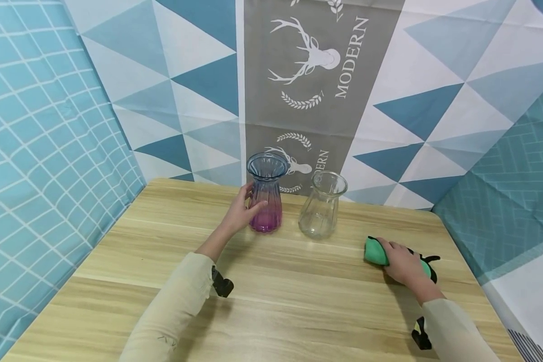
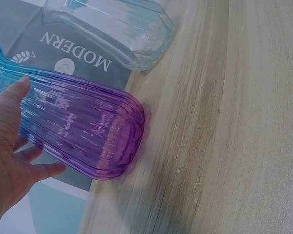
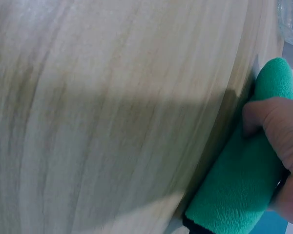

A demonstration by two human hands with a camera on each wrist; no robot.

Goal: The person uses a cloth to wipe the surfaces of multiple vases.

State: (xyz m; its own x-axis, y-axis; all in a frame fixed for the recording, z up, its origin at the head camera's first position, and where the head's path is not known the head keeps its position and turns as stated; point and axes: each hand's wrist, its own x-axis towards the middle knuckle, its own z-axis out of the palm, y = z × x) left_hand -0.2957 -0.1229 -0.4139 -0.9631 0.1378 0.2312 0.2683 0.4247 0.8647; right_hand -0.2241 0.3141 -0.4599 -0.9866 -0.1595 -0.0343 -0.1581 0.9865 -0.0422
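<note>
Purple-and-blue glass vase [image 1: 269,193] has the left hand [image 1: 243,210] wrapped round it, clear vase [image 1: 319,213] nearby. Right hand [image 1: 401,261] is clamped on some fuzzy green thing [image 3: 239,180].

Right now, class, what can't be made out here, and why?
Head: middle of the green cloth, under the right hand.
Left wrist: rim of the purple-blue vase, cut off by the left edge.
Left wrist: part of the clear vase, cut off by the top edge.
</note>
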